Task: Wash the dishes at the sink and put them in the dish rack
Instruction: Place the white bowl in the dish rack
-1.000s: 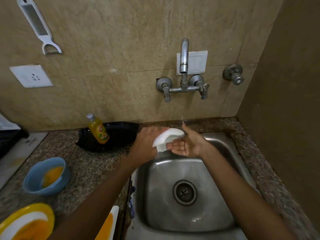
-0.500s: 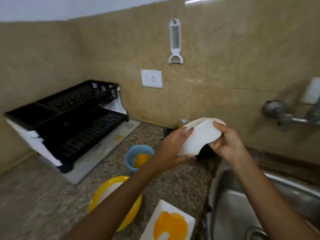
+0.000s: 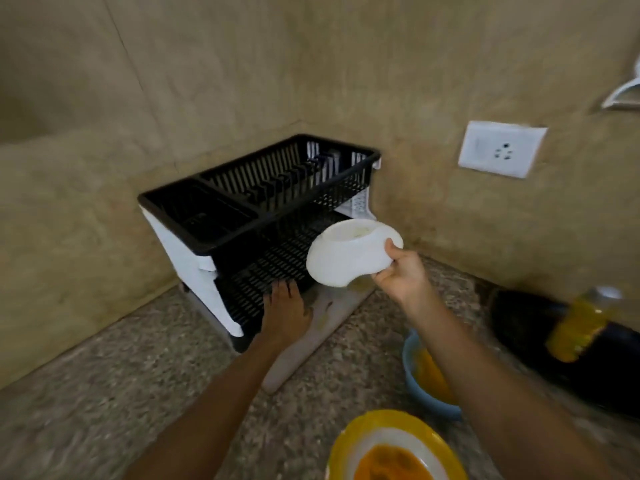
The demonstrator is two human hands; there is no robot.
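While the right hand (image 3: 403, 277) grips a white bowl (image 3: 349, 256) before the empty dish rack (image 3: 263, 199) and the left hand (image 3: 285, 311) rests flat on its lower shelf, a yellow plate (image 3: 394, 448) and a blue bowl (image 3: 427, 379) wait dirty.

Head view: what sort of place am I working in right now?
Most likely a home kitchen counter: a black two-tier plastic dish rack stands in the corner of a speckled stone countertop, with a food-smeared yellow-rimmed plate nearby. The right hand holds a white bowl.
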